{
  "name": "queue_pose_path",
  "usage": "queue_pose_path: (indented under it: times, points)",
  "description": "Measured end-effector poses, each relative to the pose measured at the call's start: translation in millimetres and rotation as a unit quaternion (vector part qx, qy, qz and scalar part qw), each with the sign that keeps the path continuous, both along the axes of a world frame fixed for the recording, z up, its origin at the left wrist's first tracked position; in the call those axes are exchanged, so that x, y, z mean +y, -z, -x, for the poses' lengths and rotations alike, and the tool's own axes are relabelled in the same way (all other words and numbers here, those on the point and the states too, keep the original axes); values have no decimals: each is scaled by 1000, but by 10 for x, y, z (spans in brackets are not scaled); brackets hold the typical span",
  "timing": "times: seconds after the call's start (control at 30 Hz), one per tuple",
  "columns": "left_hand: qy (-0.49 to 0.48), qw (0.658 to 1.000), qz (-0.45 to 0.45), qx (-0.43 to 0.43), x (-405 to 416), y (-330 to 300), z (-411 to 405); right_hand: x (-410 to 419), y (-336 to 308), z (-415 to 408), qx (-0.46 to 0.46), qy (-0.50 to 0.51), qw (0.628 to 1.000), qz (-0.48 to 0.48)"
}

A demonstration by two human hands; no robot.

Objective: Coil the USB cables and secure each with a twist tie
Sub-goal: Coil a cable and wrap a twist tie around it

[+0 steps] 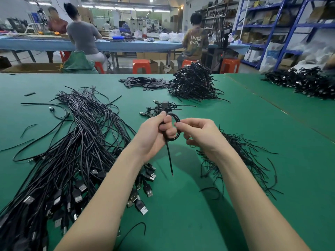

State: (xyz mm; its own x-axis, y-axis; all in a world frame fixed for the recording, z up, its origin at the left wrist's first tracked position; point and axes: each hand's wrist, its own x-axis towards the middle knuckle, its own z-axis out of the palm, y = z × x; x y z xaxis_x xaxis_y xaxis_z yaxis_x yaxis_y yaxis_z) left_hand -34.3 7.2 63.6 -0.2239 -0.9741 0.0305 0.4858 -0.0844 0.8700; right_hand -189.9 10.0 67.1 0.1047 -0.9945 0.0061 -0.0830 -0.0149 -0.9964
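- I am in the middle of coiling one cable (174, 127); I judge that the loops are almost done and the tie is not yet on.
- To do this step well, I think the loops must stay one on the other, same in size, and the pinch must not loosen while the other hand goes for a tie.
- The free tail (169, 158) hangs down from the coil toward the tabletop (181, 205); I would wind it in or let it stay short before I tie, otherwise the coil can spring open.
- My left hand (154, 134) is curled around the coil; thumb and fingers grip the crossing of the loops, and one finger goes through the ring.
- My right hand (198, 132) pinches the right side of the same coil with thumb and first finger; the other fingers are bent under the palm. If it holds also a tie, I cannot tell.
- The coil is in the air, above the tabletop, between both hands, touching both.
- The ties (241, 160) lie as a loose heap just beside my right forearm, so the reach is short.
- The uncoiled cables (81, 142) lie in a long bundle at my left, with plugs toward me.
- A few finished coils (161, 107) lie just beyond my hands, and a big heap (194, 84) is farther back.
- Risk, as I judge: thin ties tangle, so I must pull only one.
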Motion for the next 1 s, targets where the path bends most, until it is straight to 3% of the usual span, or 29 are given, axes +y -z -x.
queue_pose_path:
  times: [0.1, 0.27, 0.33, 0.4, 0.5, 0.63, 0.77, 0.8, 0.9, 1.0]
  points:
    - [-159, 971, 56, -167, -18, 79, 133, -5, 0, -38, -23, 36, 999, 28]
    - [-161, 914, 141, -344, -25, 197, 161, 2, 4, -35, -102, 66, 992, 27]
    - [-140, 917, 137, -349, -29, 211, 183, 12, 21, -50, -103, 64, 992, 29]
    - [-99, 945, 113, -290, -11, 231, 215, 14, 51, -80, -86, 82, 992, 33]
    - [-50, 959, 97, -261, 24, 242, 254, 10, 127, -109, -11, 112, 992, 55]
    - [-61, 926, 138, -345, 3, 199, 227, 44, 88, -84, 58, 50, 994, 84]
    - [-91, 898, 137, -408, -15, 204, 144, 25, -38, 30, 277, -10, 957, 91]
    - [-101, 888, 137, -428, -14, 210, 141, 17, -59, 39, 295, -3, 951, 90]
    - [-123, 854, 152, -482, -9, 215, 168, -9, -61, 34, 215, 72, 970, 86]
    - [-98, 829, 175, -522, 28, 206, 209, -10, -41, 19, 112, 59, 992, 31]
